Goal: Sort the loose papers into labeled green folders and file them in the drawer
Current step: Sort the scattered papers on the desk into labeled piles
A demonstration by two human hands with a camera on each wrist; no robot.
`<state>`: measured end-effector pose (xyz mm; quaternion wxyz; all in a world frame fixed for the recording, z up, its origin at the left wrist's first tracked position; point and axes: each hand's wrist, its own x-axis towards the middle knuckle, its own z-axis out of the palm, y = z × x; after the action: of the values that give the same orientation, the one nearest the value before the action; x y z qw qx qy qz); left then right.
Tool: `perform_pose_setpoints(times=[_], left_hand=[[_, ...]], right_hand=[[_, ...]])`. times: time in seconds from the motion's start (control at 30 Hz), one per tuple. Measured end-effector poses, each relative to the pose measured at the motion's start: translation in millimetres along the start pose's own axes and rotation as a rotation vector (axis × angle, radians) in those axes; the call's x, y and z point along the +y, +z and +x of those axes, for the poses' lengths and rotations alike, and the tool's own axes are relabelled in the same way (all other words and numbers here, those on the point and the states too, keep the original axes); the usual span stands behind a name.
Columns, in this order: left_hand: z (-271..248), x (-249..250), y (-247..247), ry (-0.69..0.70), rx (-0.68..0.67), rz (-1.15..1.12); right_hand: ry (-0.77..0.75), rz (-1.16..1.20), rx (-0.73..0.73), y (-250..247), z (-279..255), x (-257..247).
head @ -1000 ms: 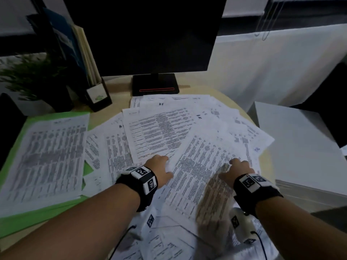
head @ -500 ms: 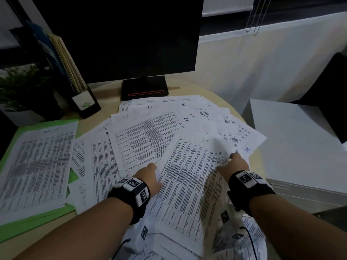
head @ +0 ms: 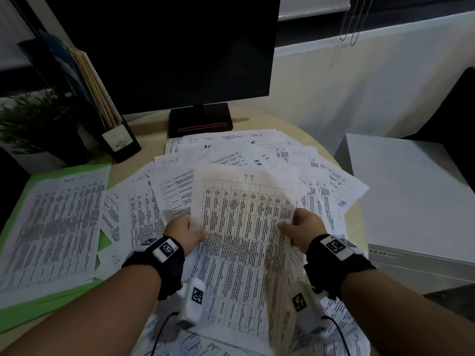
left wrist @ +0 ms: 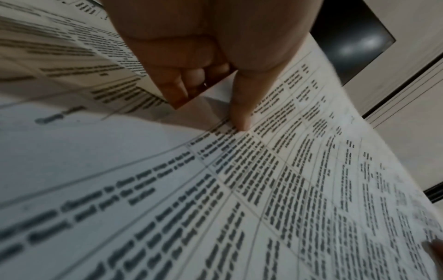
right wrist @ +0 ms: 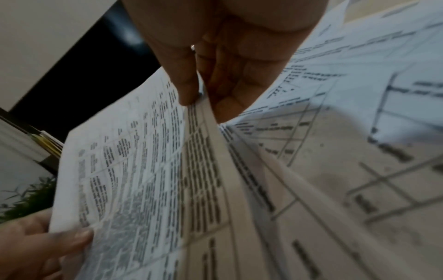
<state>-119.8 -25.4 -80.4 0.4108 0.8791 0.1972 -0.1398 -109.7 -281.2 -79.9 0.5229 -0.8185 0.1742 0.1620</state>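
A printed table sheet (head: 244, 214) headed with handwritten "J.T" is lifted off the heap of loose papers (head: 231, 155). My left hand (head: 183, 231) pinches its left edge, thumb on top, fingers underneath. In the left wrist view the thumb (left wrist: 242, 113) presses on the sheet (left wrist: 299, 189). My right hand (head: 302, 229) pinches the right edge; the right wrist view shows thumb and fingers (right wrist: 191, 91) clamped on the paper's edge (right wrist: 143, 170). An open green folder (head: 30, 186) with a sorted stack of sheets (head: 56, 227) lies at the left.
A black monitor (head: 180, 47) on its stand (head: 200, 119) rises behind the papers. A file holder (head: 113, 129) and a plant (head: 30, 119) stand at the back left. A white cabinet (head: 411, 196) sits to the right of the round table (head: 295, 127).
Both hands rested on the heap before; now they have taken the table sheet by its two side edges and raised it off the pile toward me.
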Motion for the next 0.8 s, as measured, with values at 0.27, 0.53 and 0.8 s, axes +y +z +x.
perform_pose_setpoints(times=[0.27, 0.53, 0.8], left_hand=[[11, -5, -2, 0.05, -0.038, 0.173], [36, 12, -3, 0.093, -0.248, 0.905], [43, 62, 2, 0.314, -0.209, 0.833]], right_hand=[[0.214, -0.101, 0.024, -12, 19, 3], [0.171, -0.608, 0.195, -32, 14, -3], [-0.202, -1.124, -0.329, 3, 9, -11]])
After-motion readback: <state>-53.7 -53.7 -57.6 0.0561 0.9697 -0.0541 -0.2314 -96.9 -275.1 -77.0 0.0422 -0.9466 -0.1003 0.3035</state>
